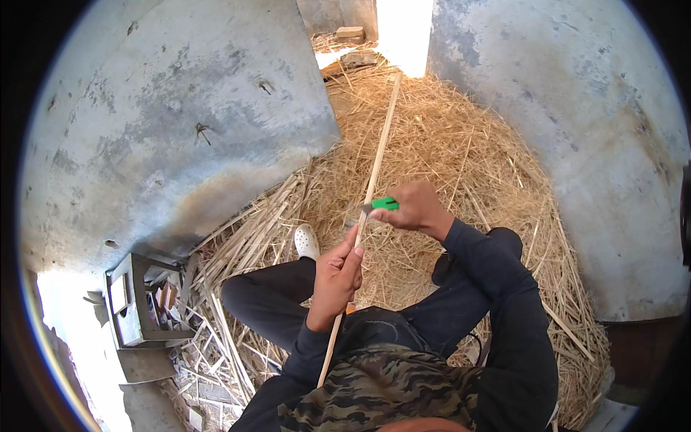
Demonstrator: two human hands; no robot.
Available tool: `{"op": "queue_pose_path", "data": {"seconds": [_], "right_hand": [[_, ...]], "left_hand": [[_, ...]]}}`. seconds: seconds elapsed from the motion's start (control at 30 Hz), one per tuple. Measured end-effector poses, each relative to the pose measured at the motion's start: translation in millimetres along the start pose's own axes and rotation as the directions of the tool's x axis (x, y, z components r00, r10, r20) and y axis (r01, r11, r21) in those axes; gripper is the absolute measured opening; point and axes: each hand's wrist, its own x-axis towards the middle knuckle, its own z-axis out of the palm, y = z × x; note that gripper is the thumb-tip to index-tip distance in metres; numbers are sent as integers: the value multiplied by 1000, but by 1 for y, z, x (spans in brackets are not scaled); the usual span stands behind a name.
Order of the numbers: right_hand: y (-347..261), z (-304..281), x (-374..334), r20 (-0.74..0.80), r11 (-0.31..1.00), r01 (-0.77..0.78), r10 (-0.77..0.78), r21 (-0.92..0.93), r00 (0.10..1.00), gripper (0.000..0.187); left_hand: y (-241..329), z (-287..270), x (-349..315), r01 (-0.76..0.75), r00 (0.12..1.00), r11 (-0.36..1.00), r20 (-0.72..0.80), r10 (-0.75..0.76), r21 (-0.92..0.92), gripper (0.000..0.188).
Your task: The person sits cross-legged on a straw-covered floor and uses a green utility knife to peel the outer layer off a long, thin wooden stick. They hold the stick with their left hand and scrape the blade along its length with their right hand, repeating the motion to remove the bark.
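A long, pale bamboo strip [383, 144] slants from beside my lap up toward the bright doorway. My left hand [337, 276] is closed round it below its middle, with the thumb along the strip. Just above, my right hand [415, 209] grips a green-handled utility knife [385, 204]. The knife's dark front end meets the strip, close above my left fingers. How deep the blade sits in the strip cannot be made out.
Shavings [446, 144] heap over the floor. Split strips [245, 223] pile up at the left, by a small open cabinet [137, 302] of odds and ends. Worn walls [180, 93] stand on both sides. A white clog [306, 241] is on my foot.
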Motion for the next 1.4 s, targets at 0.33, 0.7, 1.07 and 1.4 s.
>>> {"op": "queue_pose_path", "data": {"seconds": [0.33, 0.7, 1.07, 1.4], "right_hand": [[48, -8, 27, -144, 981, -107, 84, -160, 986, 75], [86, -17, 30, -119, 939, -104, 68, -328, 991, 72], [248, -82, -2, -370, 529, -829, 744, -182, 557, 91], [21, -34, 20, 80, 989, -83, 93, -123, 992, 74]], "left_hand": [[-4, 5, -5, 102, 992, 981, 86, -89, -167, 45], [-15, -15, -33, 117, 985, 990, 118, -127, 83, 46], [-18, -31, -81, 259, 966, 917, -61, -252, 305, 44], [1, -5, 17, -27, 999, 996, -21, 29, 82, 49]]}}
